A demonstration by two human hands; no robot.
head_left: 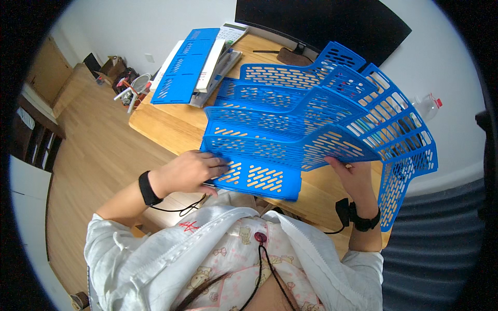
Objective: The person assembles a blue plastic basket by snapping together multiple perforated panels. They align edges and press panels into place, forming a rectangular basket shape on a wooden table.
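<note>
A blue plastic file rack [254, 147] with slotted dividers stands on the wooden table before me, its dividers spread like a fan. My left hand [189, 173] grips the near left corner of the rack, fingers over the slotted bottom panel and thumb below its edge. At the right, my right hand [354, 176] holds the lower edge of the nearest divider [332, 147]; the thumb shows in front and the other fingers are mostly hidden behind. Another blue slotted panel [188, 65] lies apart from the rack, on a stack of books.
Behind the rack stands a black monitor [332, 23]. A calculator [233, 32] lies by the stacked books, and a clear bottle [428, 106] with a red cap is at the far right. The wooden table [155, 124] has its left edge beside the floor. Dark pleated fabric [436, 223] hangs at right.
</note>
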